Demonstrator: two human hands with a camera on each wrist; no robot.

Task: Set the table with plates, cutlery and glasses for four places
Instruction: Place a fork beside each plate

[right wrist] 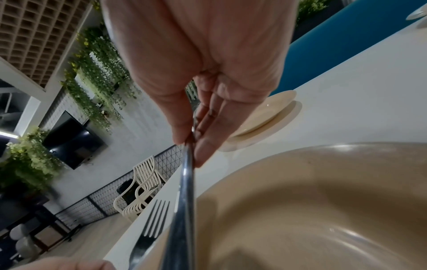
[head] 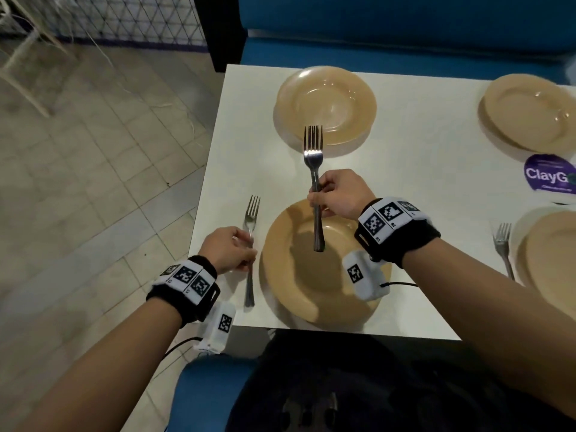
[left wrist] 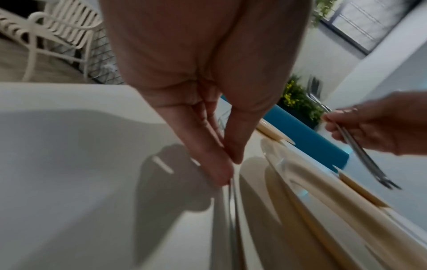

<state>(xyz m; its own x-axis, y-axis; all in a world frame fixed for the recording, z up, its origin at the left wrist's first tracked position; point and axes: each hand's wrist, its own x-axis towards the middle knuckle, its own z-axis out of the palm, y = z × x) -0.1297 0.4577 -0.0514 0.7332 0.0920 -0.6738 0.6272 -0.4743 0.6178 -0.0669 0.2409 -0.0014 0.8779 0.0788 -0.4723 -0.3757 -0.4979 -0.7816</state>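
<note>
Tan plates stand on the white table [head: 420, 188]: a near plate [head: 311, 294], a far plate [head: 325, 104], and two at the right [head: 530, 113] [head: 551, 260]. My left hand [head: 232, 249] pinches the handle of a fork [head: 251, 219] that lies on the table just left of the near plate [left wrist: 300, 210]. My right hand [head: 335, 194] grips a bundle of forks [head: 314, 157] held above the near plate, tines pointing to the far plate. In the right wrist view the handles [right wrist: 187, 191] run down from the fingers [right wrist: 208, 146], and the laid fork [right wrist: 150, 235] shows beside the plate [right wrist: 323, 210].
Another fork [head: 503, 244] lies left of the near right plate. A purple sticker [head: 548, 177] is on the table at the right. Blue benches [head: 405, 32] run along the far and near sides. Tiled floor and a white chair [head: 28, 51] lie left of the table edge.
</note>
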